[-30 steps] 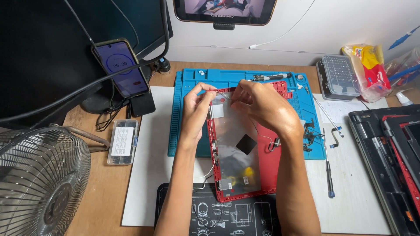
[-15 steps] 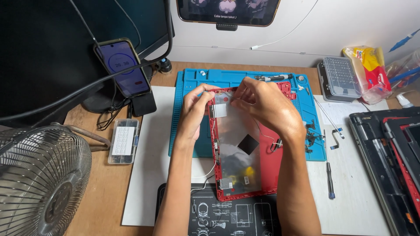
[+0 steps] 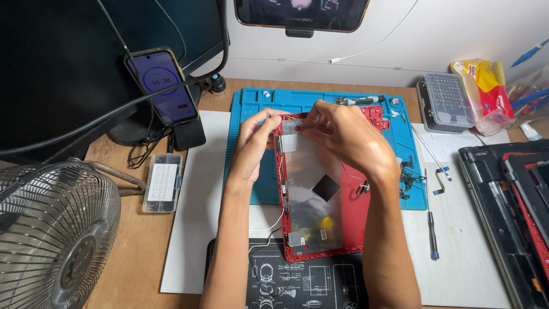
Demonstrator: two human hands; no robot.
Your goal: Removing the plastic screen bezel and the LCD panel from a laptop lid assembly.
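Both grips are up at the top edge of the red shell (image 3: 351, 220). My left hand (image 3: 251, 143) has its fingertips pinched together at the shell's top left corner, and my right hand (image 3: 343, 134) is pinching too, just beside it toward the middle of the top edge. There's a thin pale wire (image 3: 293, 119) running between the two, so I reckon both are nipping that, though it's too small to say for sure.

The shell lies flat, its top half on the blue mat (image 3: 251, 177), its bottom edge over a black mat (image 3: 297, 283). A silvery sheet (image 3: 309, 166) covers most of its inside, with a small black square (image 3: 326, 187) near the middle.

Handling-wise, my guess: the shell is light, thin plastic that'll flex, so hold it by the side rims, not the sheet. The wire is limp and fragile, so take it close to its end and pull gently.

Right of the shell: loose small black parts (image 3: 409, 174), then a screwdriver (image 3: 431, 223). Left of it: a clear parts box (image 3: 163, 182), and a phone (image 3: 163, 86) above that.
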